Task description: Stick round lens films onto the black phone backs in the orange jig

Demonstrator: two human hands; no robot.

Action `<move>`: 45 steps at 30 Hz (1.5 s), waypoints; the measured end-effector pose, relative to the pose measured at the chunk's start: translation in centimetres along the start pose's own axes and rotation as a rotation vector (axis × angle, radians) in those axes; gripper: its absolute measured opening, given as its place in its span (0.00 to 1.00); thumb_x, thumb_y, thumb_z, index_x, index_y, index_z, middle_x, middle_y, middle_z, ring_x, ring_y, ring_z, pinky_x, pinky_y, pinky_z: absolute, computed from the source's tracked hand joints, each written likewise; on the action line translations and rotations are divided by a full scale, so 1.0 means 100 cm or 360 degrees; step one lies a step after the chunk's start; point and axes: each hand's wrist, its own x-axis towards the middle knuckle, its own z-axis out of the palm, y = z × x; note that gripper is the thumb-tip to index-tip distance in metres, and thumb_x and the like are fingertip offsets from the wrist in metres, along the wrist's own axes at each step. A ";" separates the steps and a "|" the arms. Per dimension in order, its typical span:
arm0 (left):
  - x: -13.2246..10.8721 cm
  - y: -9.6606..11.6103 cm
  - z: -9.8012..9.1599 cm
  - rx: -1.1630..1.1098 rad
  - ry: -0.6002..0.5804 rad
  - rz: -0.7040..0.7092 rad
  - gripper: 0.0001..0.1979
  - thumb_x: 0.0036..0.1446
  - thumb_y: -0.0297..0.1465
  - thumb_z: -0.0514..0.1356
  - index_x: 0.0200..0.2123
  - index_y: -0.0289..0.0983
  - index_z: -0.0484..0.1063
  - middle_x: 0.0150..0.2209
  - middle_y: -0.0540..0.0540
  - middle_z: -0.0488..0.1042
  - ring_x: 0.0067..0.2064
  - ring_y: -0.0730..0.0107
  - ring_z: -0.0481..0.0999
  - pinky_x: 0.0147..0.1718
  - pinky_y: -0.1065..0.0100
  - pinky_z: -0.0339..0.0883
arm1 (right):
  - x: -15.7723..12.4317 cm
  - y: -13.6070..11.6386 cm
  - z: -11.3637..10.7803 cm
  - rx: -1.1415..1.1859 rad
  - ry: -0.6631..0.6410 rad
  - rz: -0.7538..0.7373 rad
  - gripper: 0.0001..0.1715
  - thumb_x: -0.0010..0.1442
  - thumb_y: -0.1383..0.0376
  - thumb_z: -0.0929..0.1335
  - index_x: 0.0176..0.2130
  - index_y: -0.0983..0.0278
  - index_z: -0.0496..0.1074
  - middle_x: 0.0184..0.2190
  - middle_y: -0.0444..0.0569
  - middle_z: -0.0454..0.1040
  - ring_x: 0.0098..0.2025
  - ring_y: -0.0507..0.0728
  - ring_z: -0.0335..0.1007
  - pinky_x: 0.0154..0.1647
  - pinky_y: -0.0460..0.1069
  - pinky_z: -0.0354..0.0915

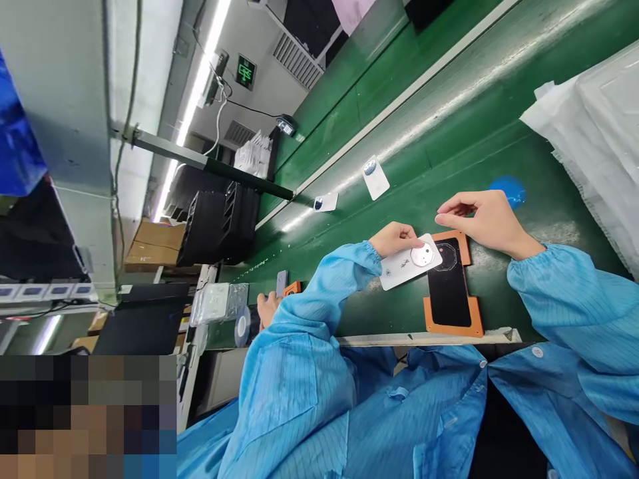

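My left hand grips a white phone back cover by its upper edge, the fingers closed near a round white camera piece on its end. One corner of the cover overlaps an orange fixture with a black phone-shaped plate set in it, close to the bench's front edge. My right hand is raised over the fixture's upper end, thumb and fingertips pinched together. Anything between those fingertips is too small to make out. A round blue piece is partly hidden behind that hand.
Two white covers lie farther along the green bench. White wrapped sheets are at right. To the left, a co-worker's hand is near a tape roll, with black crates beyond.
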 end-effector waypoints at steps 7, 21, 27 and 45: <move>0.000 -0.005 0.002 -0.0088 0.0031 -0.0003 0.25 0.45 0.48 0.75 0.27 0.35 0.70 0.22 0.50 0.73 0.23 0.77 0.69 0.22 0.73 0.56 | 0.003 0.000 0.002 0.0006 -0.0001 -0.0051 0.09 0.57 0.59 0.75 0.30 0.61 0.82 0.28 0.44 0.80 0.31 0.54 0.76 0.34 0.50 0.68; -0.002 0.005 -0.004 0.0184 -0.0015 -0.0066 0.24 0.47 0.50 0.72 0.27 0.36 0.70 0.22 0.51 0.72 0.24 0.76 0.66 0.23 0.72 0.55 | 0.003 0.006 0.009 0.0035 -0.0122 -0.0040 0.08 0.60 0.63 0.74 0.31 0.64 0.80 0.27 0.42 0.77 0.33 0.52 0.72 0.39 0.50 0.68; 0.001 0.012 -0.011 0.0432 -0.0116 -0.0040 0.24 0.53 0.51 0.68 0.25 0.37 0.69 0.22 0.52 0.67 0.24 0.76 0.61 0.24 0.71 0.50 | 0.004 0.005 0.008 0.0080 -0.0179 0.0007 0.06 0.61 0.64 0.74 0.32 0.64 0.80 0.29 0.44 0.78 0.34 0.53 0.73 0.39 0.51 0.69; -0.027 0.055 0.011 0.0280 0.0439 0.0565 0.17 0.60 0.45 0.64 0.33 0.35 0.78 0.28 0.50 0.76 0.30 0.74 0.68 0.31 0.71 0.59 | -0.009 0.016 0.015 0.0086 -0.0358 -0.0005 0.13 0.63 0.55 0.72 0.42 0.62 0.76 0.35 0.47 0.81 0.34 0.56 0.77 0.33 0.50 0.71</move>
